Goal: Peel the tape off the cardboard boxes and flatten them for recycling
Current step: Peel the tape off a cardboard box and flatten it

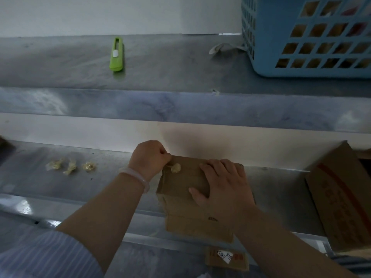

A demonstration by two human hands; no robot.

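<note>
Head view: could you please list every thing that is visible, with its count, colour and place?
small box: one, brown, lower shelf centre, under the hands
peeled tape: one wad, yellowish, on top of the small box
tape wads: three, yellowish, lower shelf left
large box: one, brown with red print, lower right
knife: one, green, upper shelf
basket: one, blue, upper right
bracelet: one, white, left wrist
left hand: pinches the peeled tape
right hand: rests flat on the small box
</note>
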